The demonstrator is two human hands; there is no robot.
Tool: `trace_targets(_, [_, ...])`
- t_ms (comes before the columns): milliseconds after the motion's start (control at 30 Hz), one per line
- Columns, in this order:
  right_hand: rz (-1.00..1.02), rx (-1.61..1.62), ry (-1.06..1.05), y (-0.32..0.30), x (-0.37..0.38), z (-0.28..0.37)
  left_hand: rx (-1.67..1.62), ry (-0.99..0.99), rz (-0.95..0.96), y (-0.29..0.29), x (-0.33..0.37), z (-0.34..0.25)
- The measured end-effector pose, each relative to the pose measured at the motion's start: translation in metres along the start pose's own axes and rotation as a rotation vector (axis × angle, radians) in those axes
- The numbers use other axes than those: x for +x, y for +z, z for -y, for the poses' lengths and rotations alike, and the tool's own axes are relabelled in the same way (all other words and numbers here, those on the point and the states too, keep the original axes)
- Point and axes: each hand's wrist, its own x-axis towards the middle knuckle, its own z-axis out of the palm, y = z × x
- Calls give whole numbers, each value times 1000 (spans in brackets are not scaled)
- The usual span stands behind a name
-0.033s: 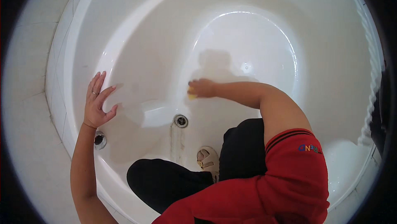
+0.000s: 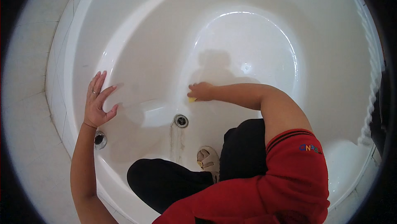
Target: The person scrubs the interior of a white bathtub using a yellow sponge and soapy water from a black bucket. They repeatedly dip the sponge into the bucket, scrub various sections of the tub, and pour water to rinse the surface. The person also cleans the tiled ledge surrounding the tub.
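I am inside a white bathtub (image 2: 136,64). My right hand (image 2: 201,91) is closed over a small yellow sponge (image 2: 192,99) and presses it to the tub floor, just beyond the drain (image 2: 181,121). Most of the sponge is hidden under the fingers. On the tub's left rim side, my left hand (image 2: 97,102) lies with fingers and thumb spread, holding nothing. A ring shows on one finger. Close to that wrist, a round metal fitting with a dark opening (image 2: 99,140) is set in the tub wall.
Brownish streaks (image 2: 178,143) run from the drain toward me. My sandalled foot (image 2: 208,159) stands on the tub floor, below my bent knees. A white twisted cord or hose (image 2: 374,75) hangs along the right rim. Pale tiles (image 2: 29,71) lie outside the tub on the left.
My right hand has shifted slightly nearer to me with the sponge. The left hand stays in the same place.
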Motion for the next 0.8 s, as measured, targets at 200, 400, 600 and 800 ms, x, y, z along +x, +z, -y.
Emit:
trace_targets(200, [15, 284, -27, -87, 54, 60, 2, -18, -4, -4, -6, 1])
trace_targets(400, [53, 486, 2, -18, 90, 103, -65, 13, -55, 0, 7, 1])
trace_targets(600, [246, 404, 276, 11, 94, 159, -63, 13, -65, -1, -8, 5])
trace_targets(800, [93, 428, 313, 48, 89, 129, -65, 37, -85, 4, 3, 6])
